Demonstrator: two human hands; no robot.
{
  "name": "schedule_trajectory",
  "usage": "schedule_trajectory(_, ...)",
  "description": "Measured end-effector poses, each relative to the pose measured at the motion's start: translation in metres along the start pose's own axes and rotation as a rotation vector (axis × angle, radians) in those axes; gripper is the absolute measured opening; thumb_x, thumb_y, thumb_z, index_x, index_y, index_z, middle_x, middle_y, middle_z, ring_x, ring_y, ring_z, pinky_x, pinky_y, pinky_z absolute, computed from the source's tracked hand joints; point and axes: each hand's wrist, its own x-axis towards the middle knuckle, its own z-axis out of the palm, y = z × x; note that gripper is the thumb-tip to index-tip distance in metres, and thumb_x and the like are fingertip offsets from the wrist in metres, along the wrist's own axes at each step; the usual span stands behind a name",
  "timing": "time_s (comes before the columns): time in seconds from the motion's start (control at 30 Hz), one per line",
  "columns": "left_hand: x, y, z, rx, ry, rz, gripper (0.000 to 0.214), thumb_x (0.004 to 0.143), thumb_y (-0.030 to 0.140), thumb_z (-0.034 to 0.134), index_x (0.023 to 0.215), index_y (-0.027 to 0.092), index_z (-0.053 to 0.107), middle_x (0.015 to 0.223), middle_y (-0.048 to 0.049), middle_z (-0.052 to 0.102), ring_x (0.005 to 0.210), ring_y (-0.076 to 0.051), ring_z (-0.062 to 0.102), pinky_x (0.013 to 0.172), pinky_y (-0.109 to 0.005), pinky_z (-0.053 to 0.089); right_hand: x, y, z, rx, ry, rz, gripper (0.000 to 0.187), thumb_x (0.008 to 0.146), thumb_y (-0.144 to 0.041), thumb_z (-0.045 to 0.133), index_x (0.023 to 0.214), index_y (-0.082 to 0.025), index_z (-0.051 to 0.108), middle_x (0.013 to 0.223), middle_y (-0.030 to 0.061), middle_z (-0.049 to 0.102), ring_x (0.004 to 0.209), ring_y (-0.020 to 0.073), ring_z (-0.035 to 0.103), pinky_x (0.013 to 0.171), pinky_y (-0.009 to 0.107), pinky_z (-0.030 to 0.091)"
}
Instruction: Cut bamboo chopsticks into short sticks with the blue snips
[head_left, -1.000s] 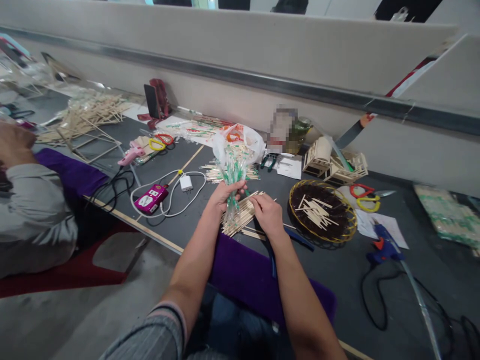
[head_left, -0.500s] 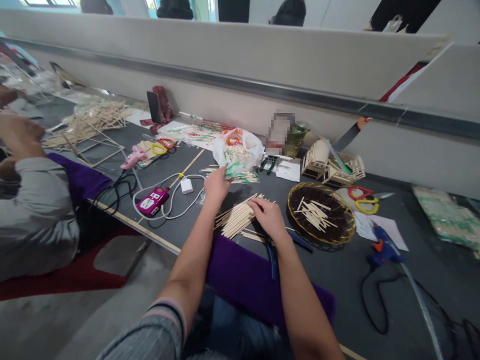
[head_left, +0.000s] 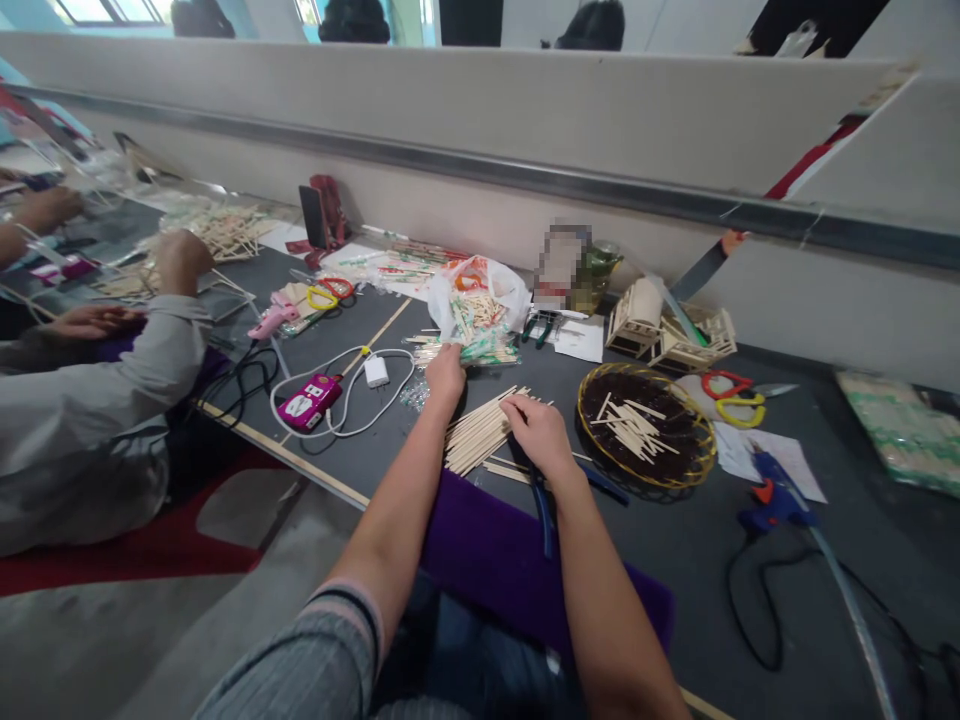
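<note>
My left hand (head_left: 445, 372) reaches forward on the dark table (head_left: 660, 550) and its fingertips touch a heap of green and clear wrappers (head_left: 480, 348) beside a white plastic bag (head_left: 480, 290); its fingers are curled, and whether they grip a wrapper is hidden. My right hand (head_left: 536, 432) rests with bent fingers on a pile of bare wooden sticks (head_left: 476, 432). Blue-handled pliers (head_left: 541, 500) lie just under that hand.
A round wire basket (head_left: 694, 465) of short sticks sits to the right, with red-yellow scissors (head_left: 731, 395), a blue glue gun (head_left: 772, 495) and small stick houses (head_left: 660, 325) nearby. A pink power bank (head_left: 304, 402) and white charger (head_left: 375, 370) lie left. Another person's arm (head_left: 97, 390) works at left.
My left hand lowered the bundle of wrappers from above the stick pile onto the heap by the white bag. The person at left leaned forward and stretched an arm onto the table.
</note>
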Motion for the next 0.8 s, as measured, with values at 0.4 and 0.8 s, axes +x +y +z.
schedule_trajectory(0.4, 0.001, 0.0, -0.002, -0.028, 0.051, 0.003, 0.032, 0.08, 0.008, 0.049, 0.106, 0.021, 0.063, 0.118, -0.0102, 0.056, 0.098, -0.024, 0.059, 0.071, -0.03, 0.04, 0.001, 0.002, 0.001, -0.018, 0.004, -0.009, 0.027, 0.095, -0.031, 0.044, 0.093, -0.026, 0.07, 0.095, 0.0032, 0.075, 0.087, 0.0189, 0.068, 0.073, 0.025, 0.042)
schedule_trajectory(0.8, -0.012, 0.01, -0.035, -0.383, 0.212, 0.013, 0.016, 0.081, 0.023, 0.058, 0.094, 0.019, 0.066, 0.092, -0.0086, 0.067, 0.094, -0.026, 0.06, 0.076, -0.031, 0.041, 0.0, 0.005, -0.003, 0.079, 0.073, -0.001, 0.027, 0.094, -0.031, 0.045, 0.094, -0.024, 0.071, 0.095, 0.0039, 0.075, 0.087, 0.0198, 0.068, 0.076, 0.027, 0.045)
